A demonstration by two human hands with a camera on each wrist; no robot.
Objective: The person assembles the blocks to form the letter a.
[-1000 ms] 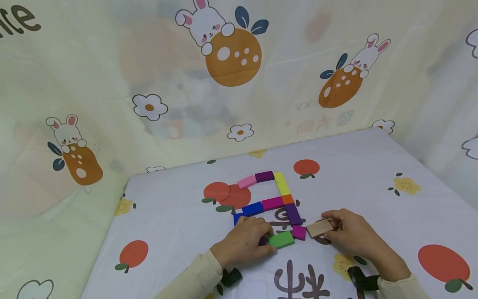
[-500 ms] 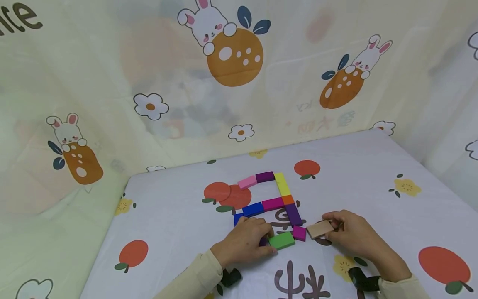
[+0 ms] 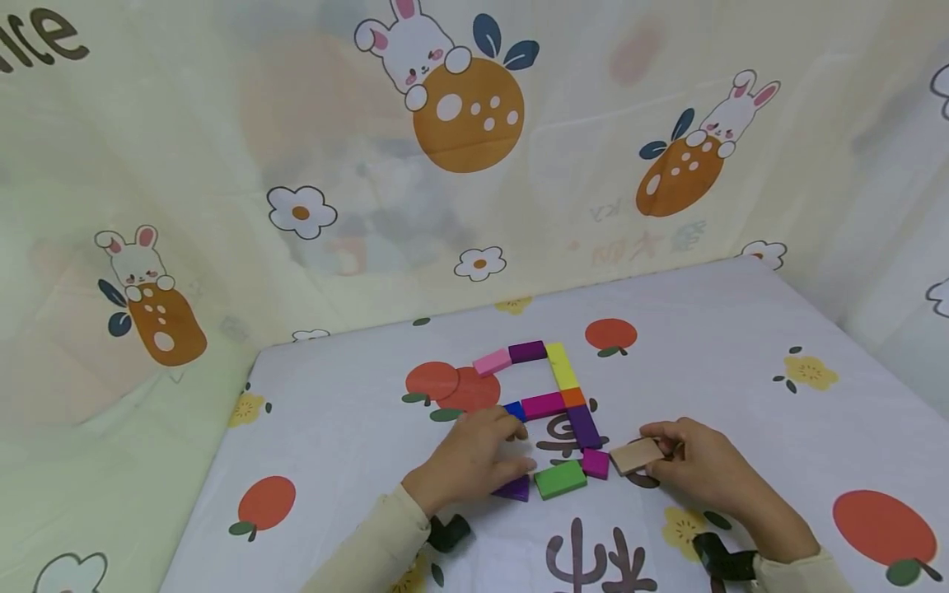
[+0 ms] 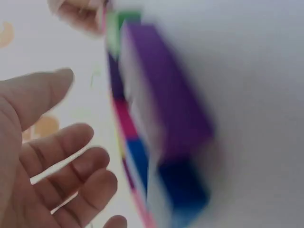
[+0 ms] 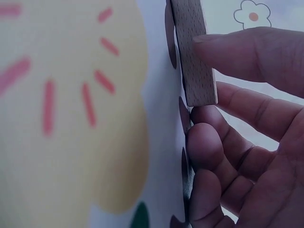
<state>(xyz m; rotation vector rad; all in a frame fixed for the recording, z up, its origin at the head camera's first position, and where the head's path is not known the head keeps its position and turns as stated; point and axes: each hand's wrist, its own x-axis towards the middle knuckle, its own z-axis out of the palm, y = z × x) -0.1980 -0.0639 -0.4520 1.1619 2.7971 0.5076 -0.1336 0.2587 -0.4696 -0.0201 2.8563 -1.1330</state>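
Coloured blocks lie end to end on the tablecloth in a bent line. My right hand (image 3: 700, 465) pinches the outer end of a bare wooden block (image 3: 633, 455), whose other end is by a small magenta block (image 3: 596, 464). Left of that lies a green block (image 3: 561, 480). Above a purple block (image 3: 514, 489) hovers my left hand (image 3: 474, 461), thumb and fingers apart and holding nothing. It covers part of a blue block (image 3: 515, 410) from the head view. The left wrist view, blurred, shows the purple block (image 4: 166, 90) meeting a dark blue one (image 4: 183, 190).
The line continues through a long magenta block (image 3: 544, 404), an orange block (image 3: 572, 397), a second purple block (image 3: 583, 427), a yellow block (image 3: 562, 366), a dark purple block (image 3: 527, 352) and a pink block (image 3: 493, 362). Behind the table hangs a printed curtain (image 3: 578, 206).
My left hand has let go near the purple and green blocks and drawn back up and left, uncovering the purple block. The right hand and wooden block stay put.
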